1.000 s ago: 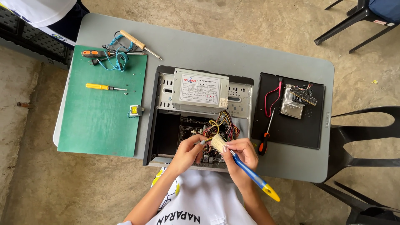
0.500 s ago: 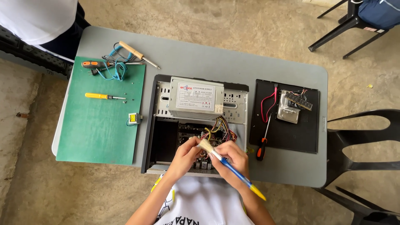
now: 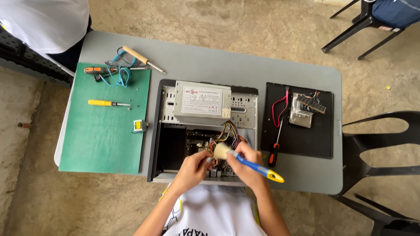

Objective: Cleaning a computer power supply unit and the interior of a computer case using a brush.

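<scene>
Clearly, the right hand (image 3: 249,161) clenches the blue brush (image 3: 245,161) over the open computer case (image 3: 203,131), bristles down among the cables (image 3: 227,133), while the left hand (image 3: 194,165) pinches them aside.

Three screwdrivers: one yellow (image 3: 108,103), one orange-handled (image 3: 97,70), one red-and-black (image 3: 275,147). One brush (image 3: 245,161), one soldering iron (image 3: 142,59), one power supply (image 3: 202,103), two black chairs (image 3: 385,144).

Inside the open computer case (image 3: 158,131), the near-left bay lies open for a hand. The grey power supply (image 3: 202,103) blocks the far half, and a bundle of coloured wires (image 3: 231,133) (tangled, spilling nearward) crowds the middle-right, where both hands already work.
</scene>
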